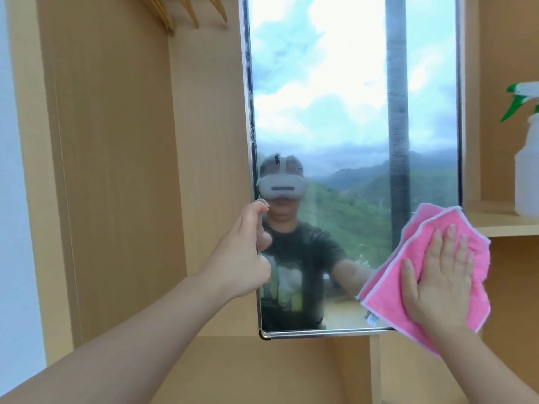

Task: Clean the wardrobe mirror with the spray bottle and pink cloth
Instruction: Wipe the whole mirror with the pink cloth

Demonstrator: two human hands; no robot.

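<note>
The tall wardrobe mirror (350, 112) fills the middle of the view and reflects sky, green hills and a person wearing a headset. My left hand (245, 252) grips the mirror's left edge low down, fingers curled around the frame. My right hand (443, 275) lies flat with fingers spread on the folded pink cloth (388, 290), pressing it against the mirror's lower right corner. The spray bottle (528, 158), translucent white with a green trigger, stands upright on a shelf at the far right, partly cut off by the frame edge.
Light wooden wardrobe panels (116, 170) surround the mirror. A wooden shelf (501, 223) to the right holds the bottle. Wooden hanger ends (186, 13) show at the top left. A pale wall (14, 199) runs down the left side.
</note>
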